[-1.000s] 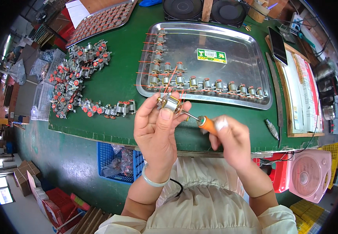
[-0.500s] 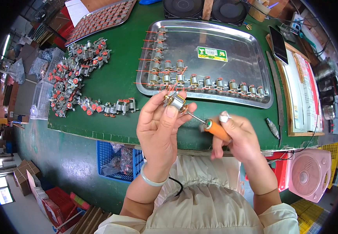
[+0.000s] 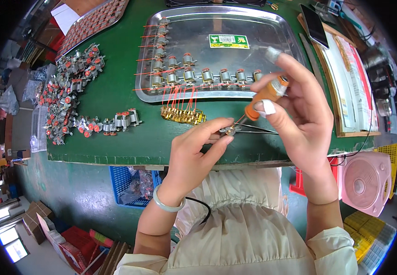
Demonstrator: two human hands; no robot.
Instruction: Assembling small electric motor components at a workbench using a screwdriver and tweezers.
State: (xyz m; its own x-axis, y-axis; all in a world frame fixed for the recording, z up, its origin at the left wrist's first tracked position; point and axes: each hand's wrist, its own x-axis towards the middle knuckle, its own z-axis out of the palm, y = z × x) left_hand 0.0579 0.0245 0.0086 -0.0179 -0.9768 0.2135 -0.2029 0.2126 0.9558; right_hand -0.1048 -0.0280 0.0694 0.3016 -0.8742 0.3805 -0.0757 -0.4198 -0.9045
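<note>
My left hand (image 3: 198,149) pinches a small silver motor-like part (image 3: 229,130) between thumb and fingers, low over the table's near side. In my right hand (image 3: 301,112) is an orange-handled screwdriver (image 3: 258,103), gripped by thumb and fingers with the forefinger raised. White tape wraps the thumb and a fingertip. The screwdriver slants down to the part, its shaft meeting the part's top. A pair of tweezers (image 3: 260,130) appears to lie just beyond. Left of them sits a row of brass brackets (image 3: 182,114) with red wires running up to the tray.
The metal tray (image 3: 262,32) holds rows of similar parts. Loose parts (image 3: 65,98) heap on the left of the green table (image 3: 116,82), near another full tray (image 3: 93,27). A phone (image 3: 314,26) and board (image 3: 340,91) lie right; a pink fan (image 3: 366,183) stands below.
The part in my left hand has come down toward the table, and the screwdriver has tilted more upright. My right forefinger has lifted. The brass brackets have come into sight; the view has shifted.
</note>
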